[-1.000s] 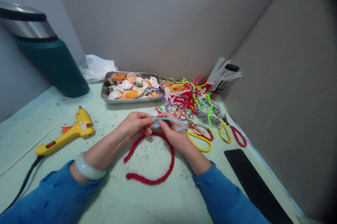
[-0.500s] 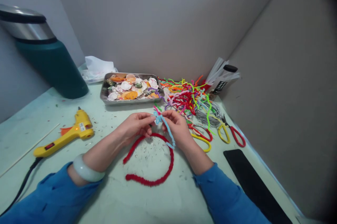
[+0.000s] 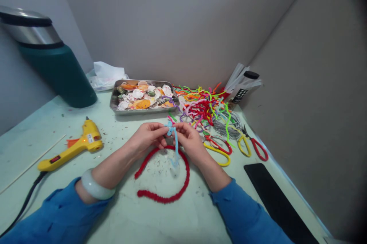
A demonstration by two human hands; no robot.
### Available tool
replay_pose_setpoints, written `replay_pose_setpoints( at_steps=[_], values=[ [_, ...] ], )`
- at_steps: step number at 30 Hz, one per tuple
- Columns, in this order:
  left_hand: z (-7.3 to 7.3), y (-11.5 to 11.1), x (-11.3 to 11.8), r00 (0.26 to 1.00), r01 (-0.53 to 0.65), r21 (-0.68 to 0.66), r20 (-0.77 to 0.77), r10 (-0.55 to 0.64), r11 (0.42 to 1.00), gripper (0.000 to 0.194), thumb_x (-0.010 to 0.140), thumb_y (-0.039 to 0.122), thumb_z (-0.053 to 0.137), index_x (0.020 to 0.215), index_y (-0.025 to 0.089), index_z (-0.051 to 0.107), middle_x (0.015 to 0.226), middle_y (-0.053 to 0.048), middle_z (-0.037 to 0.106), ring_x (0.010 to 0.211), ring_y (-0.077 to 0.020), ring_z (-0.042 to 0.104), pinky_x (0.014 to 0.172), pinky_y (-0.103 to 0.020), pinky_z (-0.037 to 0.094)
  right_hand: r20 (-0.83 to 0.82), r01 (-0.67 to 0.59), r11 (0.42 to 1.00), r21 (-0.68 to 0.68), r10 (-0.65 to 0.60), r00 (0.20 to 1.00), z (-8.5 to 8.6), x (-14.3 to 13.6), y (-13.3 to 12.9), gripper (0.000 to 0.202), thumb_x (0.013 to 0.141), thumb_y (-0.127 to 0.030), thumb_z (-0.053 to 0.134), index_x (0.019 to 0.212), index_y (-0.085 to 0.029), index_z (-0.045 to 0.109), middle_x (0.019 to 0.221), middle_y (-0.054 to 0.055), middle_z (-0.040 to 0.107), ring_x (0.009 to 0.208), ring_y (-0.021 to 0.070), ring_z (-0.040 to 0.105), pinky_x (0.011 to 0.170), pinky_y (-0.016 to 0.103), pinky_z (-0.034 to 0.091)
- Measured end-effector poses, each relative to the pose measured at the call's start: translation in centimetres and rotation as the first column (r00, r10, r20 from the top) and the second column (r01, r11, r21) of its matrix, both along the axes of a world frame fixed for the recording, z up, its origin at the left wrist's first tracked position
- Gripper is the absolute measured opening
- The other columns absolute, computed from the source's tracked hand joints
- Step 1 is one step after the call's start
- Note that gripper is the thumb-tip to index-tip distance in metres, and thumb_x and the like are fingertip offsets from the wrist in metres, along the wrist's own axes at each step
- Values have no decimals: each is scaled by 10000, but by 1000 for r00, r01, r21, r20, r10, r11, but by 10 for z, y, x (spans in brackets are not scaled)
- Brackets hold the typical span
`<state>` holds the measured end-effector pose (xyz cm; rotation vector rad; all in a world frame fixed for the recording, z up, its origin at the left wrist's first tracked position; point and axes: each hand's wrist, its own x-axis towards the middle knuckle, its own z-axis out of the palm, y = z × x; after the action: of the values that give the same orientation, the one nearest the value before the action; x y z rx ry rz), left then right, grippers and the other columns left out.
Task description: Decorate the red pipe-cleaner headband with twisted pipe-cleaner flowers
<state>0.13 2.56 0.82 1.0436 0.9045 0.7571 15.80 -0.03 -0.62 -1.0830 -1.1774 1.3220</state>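
Observation:
Between both hands is a light-blue pipe cleaner point(image 3: 176, 143), looped into a small bunch at the top with a loose tail hanging down. My left hand point(image 3: 149, 136) pinches the looped part from the left. From the right, my right hand point(image 3: 190, 139) grips it with thumb and fingers closed. Just below them a red pipe cleaner point(image 3: 187, 175), bent into an open ring, lies flat on the table, its gap facing left. The blue tail hangs over the upper right part of that ring and looks blurred at its end.
A metal tray point(image 3: 143, 112) of seashells stands behind my hands. Beside it lie tangled coloured pipe cleaners point(image 3: 203, 108) and a grey wire coil point(image 3: 229, 123). Scissors point(image 3: 259, 149) rest at right, near a black strip point(image 3: 275, 194). A yellow glue gun point(image 3: 74, 148) and bottle point(image 3: 57, 72) are left.
The blue tail has swung left and now hangs nearly straight down instead of slanting toward my right wrist. My hands stay almost in place, both still pinching the looped part.

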Motion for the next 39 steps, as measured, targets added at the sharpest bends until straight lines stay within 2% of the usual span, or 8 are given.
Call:
replay_pose_setpoints(
  at_steps=[6,10,13,19,26,32,39],
  values=[
    [2,-2,1,999,27,40,-48,-25,999,233,715,332,700,735,135,578,542,1,583,476,-98,547,468,-207,458,-4,22,1000,-16,-22,1000,-3,1,1,227,707,-356,677,803,-185,564,604,-52,571,456,74,481,434,193,398],
    [4,-1,1,998,1,53,-68,3,999,246,712,344,701,779,136,589,562,3,592,477,-100,552,462,-205,453,32,24,1000,-7,-23,999,-4,1,2,198,730,-350,657,765,-176,569,574,-51,548,469,75,464,430,185,380],
    [3,0,0,998,-24,66,-58,28,998,256,741,374,669,814,140,592,559,8,589,465,-96,547,465,-208,454,28,5,1000,-12,-5,1000,-5,2,2,184,739,-342,646,759,-178,565,570,-52,543,465,74,451,431,185,370],
    [3,0,0,997,-49,70,-60,54,996,226,716,326,686,695,129,578,565,14,569,438,-80,519,450,-208,443,50,29,1000,6,-29,998,-3,1,1,185,737,-352,641,747,-185,564,584,-49,534,481,78,454,437,187,382],
    [2,1,-1,997,-17,66,-79,22,998,204,686,302,705,704,131,596,537,-4,591,433,-92,524,466,-223,456,77,-21,1000,18,20,997,-7,1,1,196,737,-360,653,746,-186,563,546,-54,536,458,79,468,434,189,392],
    [5,0,-2,990,9,92,-142,5,996,189,702,301,682,701,129,604,466,0,567,419,-100,518,459,-221,441,69,2,1000,10,-2,998,-8,-1,1,203,719,-340,668,800,-191,557,602,-45,572,488,87,504,459,198,402],
    [2,1,1,981,11,116,-193,12,993,185,695,297,676,673,136,588,441,0,564,389,-104,511,427,-213,423,189,3,998,67,-16,982,-10,-1,0,137,740,-295,625,762,-181,553,605,-43,547,490,82,476,462,196,371]
  ],
)
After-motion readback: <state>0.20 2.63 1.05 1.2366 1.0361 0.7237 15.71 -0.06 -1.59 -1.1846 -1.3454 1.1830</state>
